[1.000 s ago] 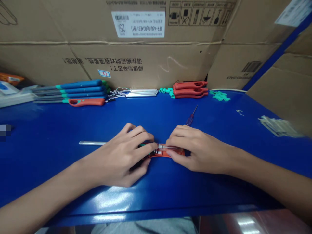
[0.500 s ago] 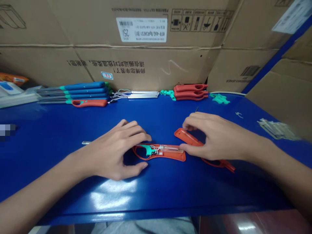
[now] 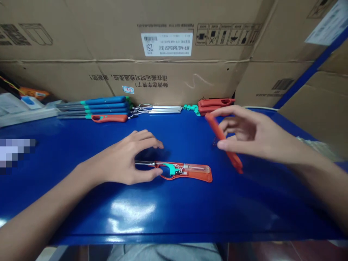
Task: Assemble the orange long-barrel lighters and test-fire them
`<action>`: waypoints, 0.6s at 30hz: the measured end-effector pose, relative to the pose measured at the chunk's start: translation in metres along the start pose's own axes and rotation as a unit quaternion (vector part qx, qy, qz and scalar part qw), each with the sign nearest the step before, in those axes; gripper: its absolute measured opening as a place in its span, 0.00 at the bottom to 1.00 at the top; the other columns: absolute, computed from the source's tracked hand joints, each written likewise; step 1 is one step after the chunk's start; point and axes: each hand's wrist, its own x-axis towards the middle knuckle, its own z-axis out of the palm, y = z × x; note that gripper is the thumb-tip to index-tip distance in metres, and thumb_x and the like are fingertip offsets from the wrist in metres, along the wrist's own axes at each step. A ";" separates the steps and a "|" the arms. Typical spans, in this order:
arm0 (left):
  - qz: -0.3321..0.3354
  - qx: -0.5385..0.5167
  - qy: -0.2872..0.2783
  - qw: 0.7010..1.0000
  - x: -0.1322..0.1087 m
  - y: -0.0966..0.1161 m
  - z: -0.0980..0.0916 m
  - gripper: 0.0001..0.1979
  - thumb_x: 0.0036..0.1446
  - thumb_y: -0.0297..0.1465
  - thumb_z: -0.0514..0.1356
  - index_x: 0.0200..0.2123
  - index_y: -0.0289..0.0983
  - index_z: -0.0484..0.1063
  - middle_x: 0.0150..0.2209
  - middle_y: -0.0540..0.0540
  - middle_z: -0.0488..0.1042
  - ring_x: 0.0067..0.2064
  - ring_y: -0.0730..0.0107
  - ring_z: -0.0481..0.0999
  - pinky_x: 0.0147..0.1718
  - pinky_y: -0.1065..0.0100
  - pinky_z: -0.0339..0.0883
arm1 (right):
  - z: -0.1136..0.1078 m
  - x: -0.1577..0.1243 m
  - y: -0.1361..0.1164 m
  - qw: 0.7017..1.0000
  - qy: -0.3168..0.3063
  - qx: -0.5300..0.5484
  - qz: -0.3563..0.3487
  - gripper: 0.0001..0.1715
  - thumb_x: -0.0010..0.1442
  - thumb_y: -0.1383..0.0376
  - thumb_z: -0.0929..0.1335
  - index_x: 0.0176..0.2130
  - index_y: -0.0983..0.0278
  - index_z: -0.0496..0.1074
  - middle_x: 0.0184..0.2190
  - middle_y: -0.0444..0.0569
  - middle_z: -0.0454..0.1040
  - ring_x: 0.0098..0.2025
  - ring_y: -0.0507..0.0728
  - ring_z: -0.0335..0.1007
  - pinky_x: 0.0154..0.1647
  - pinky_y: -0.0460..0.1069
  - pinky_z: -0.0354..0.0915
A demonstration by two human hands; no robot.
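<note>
An orange lighter half-shell lies on the blue table, its inside facing up. In it sit a green trigger, thin white wires and a clear tube; a metal rod runs out of its left end. My left hand curves around that rod with thumb and fingers apart, gripping nothing. To the right and raised above the table, my right hand pinches a second orange lighter half-shell between thumb and fingers, tilted.
Along the back lie blue-handled lighters, metal rods with wires, small green parts and orange shells. Cardboard walls stand behind and at the right. Pale small parts lie behind my right forearm.
My right hand has lifted the second half-shell off the table and turned it. The left hand has shifted off the half-shell, uncovering the rod. The camera view has moved slightly.
</note>
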 end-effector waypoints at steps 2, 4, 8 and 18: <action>0.030 -0.019 0.072 0.997 0.001 0.005 0.002 0.20 0.55 0.42 0.62 0.47 0.37 0.70 0.45 0.44 0.74 0.47 0.59 0.72 0.48 0.57 0.66 | 0.005 0.000 -0.004 0.991 0.042 0.126 -0.025 0.21 0.48 0.61 0.76 0.42 0.57 0.71 0.33 0.43 0.74 0.36 0.56 0.75 0.37 0.51 0.72; 0.060 -0.063 0.127 0.988 0.003 0.011 0.003 0.22 0.55 0.39 0.63 0.50 0.36 0.69 0.46 0.43 0.74 0.48 0.61 0.72 0.48 0.60 0.67 | 0.012 0.001 -0.004 0.974 0.069 0.213 -0.043 0.18 0.46 0.62 0.77 0.36 0.57 0.71 0.32 0.41 0.74 0.36 0.57 0.77 0.40 0.53 0.72; 0.082 -0.102 0.160 0.978 0.014 0.025 0.000 0.29 0.54 0.39 0.65 0.57 0.36 0.66 0.49 0.42 0.76 0.47 0.63 0.75 0.46 0.64 0.68 | 0.030 0.001 0.008 0.969 0.080 0.226 -0.060 0.20 0.44 0.65 0.79 0.35 0.58 0.69 0.36 0.42 0.76 0.42 0.59 0.77 0.47 0.56 0.71; 0.052 -0.102 -0.015 0.993 0.017 0.003 -0.019 0.15 0.59 0.41 0.62 0.48 0.42 0.76 0.40 0.48 0.80 0.39 0.69 0.78 0.37 0.71 0.70 | 0.027 -0.002 0.006 0.996 -0.001 -0.076 -0.046 0.16 0.50 0.59 0.75 0.39 0.63 0.75 0.34 0.45 0.78 0.33 0.54 0.73 0.34 0.48 0.68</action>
